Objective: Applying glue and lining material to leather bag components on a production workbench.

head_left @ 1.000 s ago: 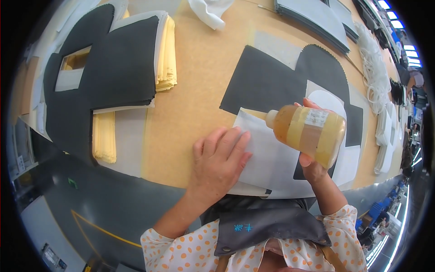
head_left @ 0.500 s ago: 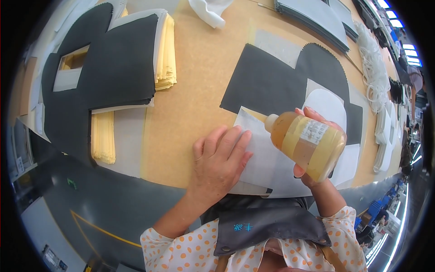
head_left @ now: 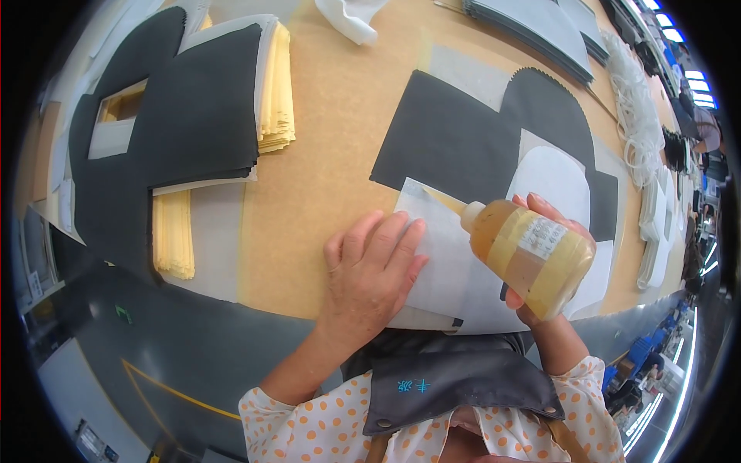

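My right hand [head_left: 549, 210] is closed round a clear plastic squeeze bottle [head_left: 532, 251] with amber liquid, a label and a yellow band. The bottle is tilted, its long pale nozzle [head_left: 441, 198] pointing up-left over the top corner of a white sheet [head_left: 448, 266]. Whether the tip touches the sheet I cannot tell. Palm down, my left hand [head_left: 374, 266] lies flat at the sheet's left edge, fingers slightly apart, holding nothing. Beyond the sheet lies a black cut panel [head_left: 448, 127] with a zigzag-edged curve, and a rounded white piece [head_left: 548, 177] partly covers it.
At the left stands a stack of black cut panels [head_left: 201, 100] with yellow layers [head_left: 276, 92] beneath. Grey sheets [head_left: 532, 31] are piled at the far right, near a bundle of white cord [head_left: 637, 116]. A crumpled white piece [head_left: 347, 19] lies at the far edge of view.
The bottle in my right hand has shifted slightly right and toward me. My left hand stays flat in nearly the same place. The whole table view has moved a little left.
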`<action>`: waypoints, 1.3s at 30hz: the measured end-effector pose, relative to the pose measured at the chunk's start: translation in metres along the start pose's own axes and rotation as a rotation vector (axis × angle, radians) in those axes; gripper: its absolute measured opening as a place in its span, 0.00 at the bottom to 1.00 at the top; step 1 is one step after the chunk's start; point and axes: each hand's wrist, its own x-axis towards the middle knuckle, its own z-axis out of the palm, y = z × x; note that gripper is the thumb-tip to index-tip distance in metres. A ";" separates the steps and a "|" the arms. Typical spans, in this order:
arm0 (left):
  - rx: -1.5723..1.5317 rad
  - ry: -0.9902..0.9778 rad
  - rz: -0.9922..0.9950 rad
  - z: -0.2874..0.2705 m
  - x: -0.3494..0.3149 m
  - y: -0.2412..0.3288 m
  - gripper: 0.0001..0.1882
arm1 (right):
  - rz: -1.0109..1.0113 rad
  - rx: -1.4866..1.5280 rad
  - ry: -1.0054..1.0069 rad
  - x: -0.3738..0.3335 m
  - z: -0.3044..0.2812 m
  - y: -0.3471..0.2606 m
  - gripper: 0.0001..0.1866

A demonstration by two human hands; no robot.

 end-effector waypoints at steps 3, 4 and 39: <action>0.009 -0.001 -0.004 0.000 0.000 0.000 0.23 | 0.008 -0.011 0.010 -0.004 -0.002 -0.002 0.54; 0.014 -0.002 -0.005 0.000 0.000 0.000 0.23 | 0.011 -0.018 0.016 -0.006 -0.003 -0.002 0.54; 0.104 0.029 0.039 0.003 0.002 0.001 0.21 | 0.087 -0.093 0.003 -0.050 -0.045 -0.027 0.55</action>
